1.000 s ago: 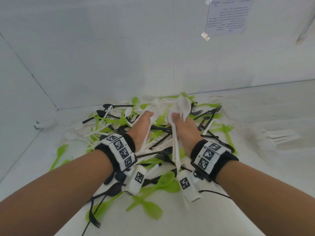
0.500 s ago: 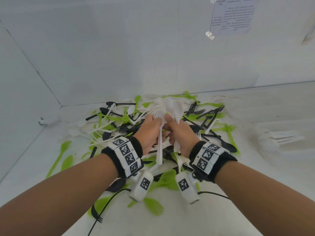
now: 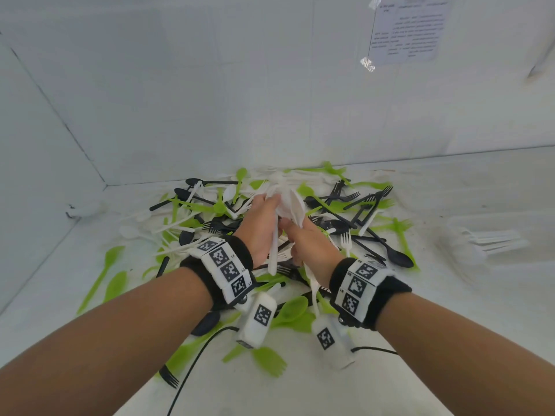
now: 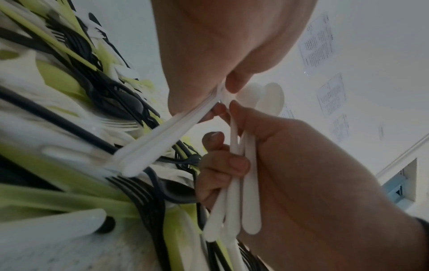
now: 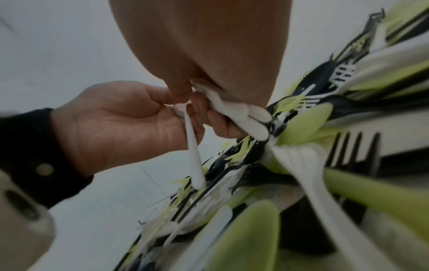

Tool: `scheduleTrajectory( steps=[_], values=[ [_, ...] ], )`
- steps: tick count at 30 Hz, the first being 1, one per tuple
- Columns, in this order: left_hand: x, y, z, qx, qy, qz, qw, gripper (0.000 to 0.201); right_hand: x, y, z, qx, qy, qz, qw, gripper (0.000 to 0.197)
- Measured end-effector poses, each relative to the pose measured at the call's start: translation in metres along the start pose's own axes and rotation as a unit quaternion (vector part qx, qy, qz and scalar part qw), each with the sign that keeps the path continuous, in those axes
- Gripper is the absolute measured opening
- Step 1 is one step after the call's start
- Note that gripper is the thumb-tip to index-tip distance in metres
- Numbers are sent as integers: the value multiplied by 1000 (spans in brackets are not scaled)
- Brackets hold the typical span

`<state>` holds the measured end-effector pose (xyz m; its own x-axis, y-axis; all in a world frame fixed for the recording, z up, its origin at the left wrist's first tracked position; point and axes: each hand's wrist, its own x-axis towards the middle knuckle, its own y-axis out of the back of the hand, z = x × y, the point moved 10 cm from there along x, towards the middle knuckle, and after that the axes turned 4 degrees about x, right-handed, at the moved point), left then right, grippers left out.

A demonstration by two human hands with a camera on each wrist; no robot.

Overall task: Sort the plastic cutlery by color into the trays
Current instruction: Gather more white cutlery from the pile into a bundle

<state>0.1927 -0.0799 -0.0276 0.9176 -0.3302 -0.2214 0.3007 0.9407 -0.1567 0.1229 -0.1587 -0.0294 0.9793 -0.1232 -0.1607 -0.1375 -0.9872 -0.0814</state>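
A heap of green, black and white plastic cutlery (image 3: 336,211) lies on the white table. Above it my two hands meet. My right hand (image 3: 295,232) grips a bundle of white spoons (image 3: 292,204), bowls up and handles (image 4: 246,183) hanging below the fist. My left hand (image 3: 265,205) pinches one more white spoon (image 3: 274,250) by its neck, right against that bundle. In the right wrist view this spoon's handle (image 5: 194,155) hangs down from the left hand's fingertips (image 5: 178,95).
At the right stands a clear tray (image 3: 459,265) with white forks (image 3: 492,241) in it. Loose green spoons (image 3: 114,259) lie at the left, and a green fork (image 3: 270,361) and a black fork (image 3: 168,378) near me. White walls close off the back and the left.
My left hand has lifted a white spoon out of the heap and brought it over to the bundle in my right hand. Both hands now sit together, slightly farther over the pile.
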Motion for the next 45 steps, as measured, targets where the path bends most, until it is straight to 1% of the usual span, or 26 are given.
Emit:
scheduleTrajectory(
  steps=[2,4,5,8,10,12,13,14,15,16,17,18,20,21,22,23,25,27,28,30,32,34,36,38,43,45],
  values=[
    [-1,2,1,26,-13,-4,1000,28,3,2,4,6,-15,-2,1000,12],
    [-4,2,2,29,-18,-9,999,22,6,0,7,44,-32,-12,998,14],
    [-5,2,2,32,-22,-15,999,21,8,-1,8,63,-39,-17,997,15],
    [-4,3,4,56,-30,-18,998,28,9,-4,6,96,-45,-30,994,18],
    [-5,10,9,69,-42,14,997,21,12,5,5,112,-33,6,993,22],
    [-5,24,13,58,-50,71,994,23,17,26,11,123,-32,89,988,27],
    [-5,30,16,50,-57,90,993,25,19,36,13,105,-33,120,987,28],
    [-5,33,17,45,-59,95,993,25,20,41,15,67,-37,131,988,26],
    [-5,33,16,44,-56,94,993,22,20,39,16,25,-42,116,992,22],
    [-4,31,14,44,-49,88,994,17,20,32,16,-12,-45,81,996,19],
    [-6,26,12,35,-40,75,996,11,19,22,17,-42,-48,43,997,18],
    [-8,18,11,20,-32,53,998,11,17,12,17,-64,-54,11,996,21],
    [-9,3,6,15,-13,16,1000,42,15,-5,18,-85,-60,-30,994,30],
    [-9,-1,2,18,-2,11,1000,50,15,-12,19,-88,-60,-42,993,38],
    [-9,-1,0,17,4,15,1000,48,14,-16,20,-90,-58,-49,993,46],
    [-8,1,0,15,5,22,1000,41,14,-17,20,-93,-55,-51,993,53],
    [-7,4,2,5,-3,29,1000,28,12,-17,19,-105,-44,-49,992,58],
    [-10,4,3,18,-13,12,1000,34,12,-15,17,-101,-34,-52,993,59],
    [-11,3,2,36,-15,2,999,37,13,-15,16,-90,-32,-53,994,58],
    [-14,2,1,58,-14,-4,998,35,14,-14,17,-61,-46,-46,996,52],
    [-13,5,0,40,-14,10,999,30,14,-14,16,-17,-55,-36,998,41],
    [-10,9,2,24,-20,23,999,30,13,-12,12,4,-48,-35,998,34],
    [-8,12,3,27,-29,33,999,32,16,-8,9,-23,-30,-32,999,35],
    [-7,13,3,28,-29,35,999,32,17,-2,5,-69,-1,-12,998,35],
    [-6,15,9,33,-49,57,997,27,17,14,-10,-103,69,52,991,21],
    [-6,10,9,15,-41,45,998,33,17,17,-17,-130,98,64,985,25]
  ],
)
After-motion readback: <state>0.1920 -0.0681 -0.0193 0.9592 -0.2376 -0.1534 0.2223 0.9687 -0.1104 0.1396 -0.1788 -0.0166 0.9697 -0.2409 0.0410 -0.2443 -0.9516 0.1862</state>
